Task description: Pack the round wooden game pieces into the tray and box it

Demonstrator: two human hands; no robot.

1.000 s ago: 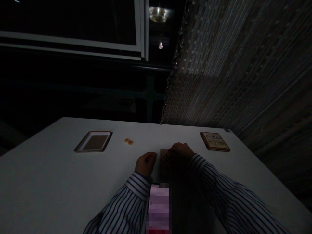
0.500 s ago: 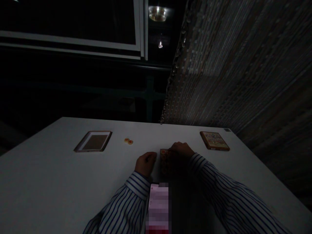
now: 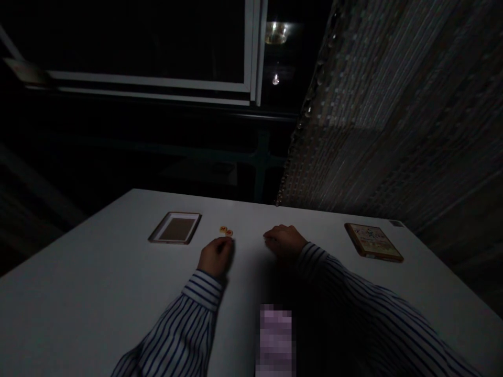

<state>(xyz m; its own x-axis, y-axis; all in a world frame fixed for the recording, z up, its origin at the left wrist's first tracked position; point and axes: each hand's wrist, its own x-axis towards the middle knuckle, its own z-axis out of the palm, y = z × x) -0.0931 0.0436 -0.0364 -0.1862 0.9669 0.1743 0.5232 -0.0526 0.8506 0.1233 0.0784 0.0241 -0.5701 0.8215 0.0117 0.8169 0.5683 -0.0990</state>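
The room is very dark. My left hand [image 3: 215, 256] rests on the white table [image 3: 98, 293] with fingers curled, its fingertips just below two small orange round pieces [image 3: 226, 231]. My right hand [image 3: 283, 240] lies to the right with fingers curled down onto the tabletop; what is under it I cannot make out. Both sleeves are white with dark stripes. The small patterned board seen earlier is not visible.
A shallow box tray with a brown inside [image 3: 175, 228] lies at the back left. A brown printed box lid [image 3: 373, 241] lies at the right. A bead curtain [image 3: 393, 104] hangs behind on the right, a dark window [image 3: 157, 47] behind the table.
My left hand moved forward and left, up to the two orange pieces. The view shifted left. The patterned board between my hands is now out of sight.
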